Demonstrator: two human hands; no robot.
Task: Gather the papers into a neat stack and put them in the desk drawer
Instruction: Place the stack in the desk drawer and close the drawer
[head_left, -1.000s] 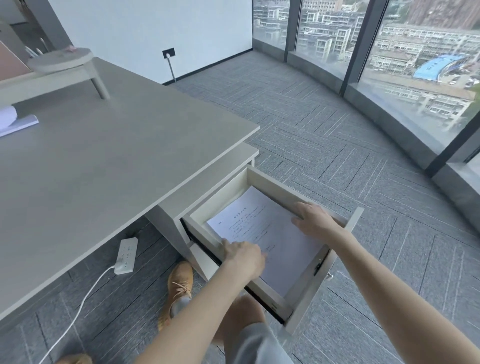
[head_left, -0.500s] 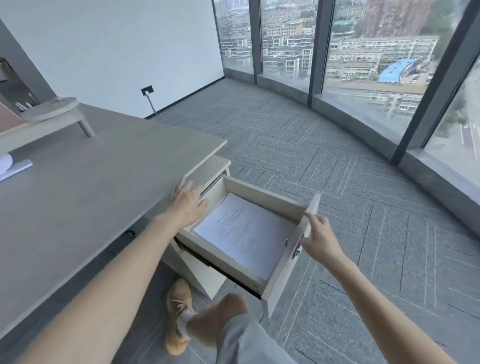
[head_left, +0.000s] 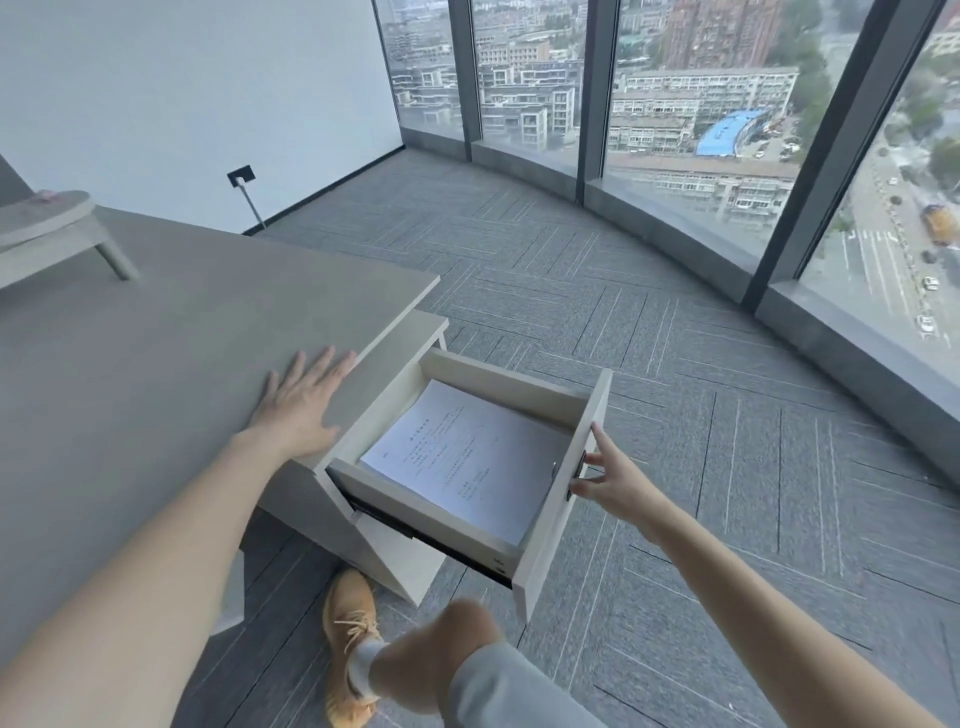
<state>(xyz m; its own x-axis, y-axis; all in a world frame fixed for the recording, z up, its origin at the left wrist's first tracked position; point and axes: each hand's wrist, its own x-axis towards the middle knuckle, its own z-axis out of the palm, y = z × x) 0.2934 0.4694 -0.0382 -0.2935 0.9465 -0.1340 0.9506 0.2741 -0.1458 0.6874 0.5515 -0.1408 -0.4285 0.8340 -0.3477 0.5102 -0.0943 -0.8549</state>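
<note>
Papers (head_left: 467, 460): stacked flat in the open drawer (head_left: 563, 514).
Left hand (head_left: 301, 402): fingers spread on the surface (head_left: 156, 374).
Right hand (head_left: 610, 475): fingers apart at the drawer front.
Risk: I judge a hard shove could jam a sheet.

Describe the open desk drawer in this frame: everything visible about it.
The drawer is pulled well out from under the desk, open. It looks like pale, wood-like board, with four walls and a taller front panel. A dark runner shows below its near side. A neat stack of white printed papers lies flat on its floor. The right hand touches the front panel's outer face near a small dark fitting. The left hand rests flat on the desktop, off the drawer.
</note>
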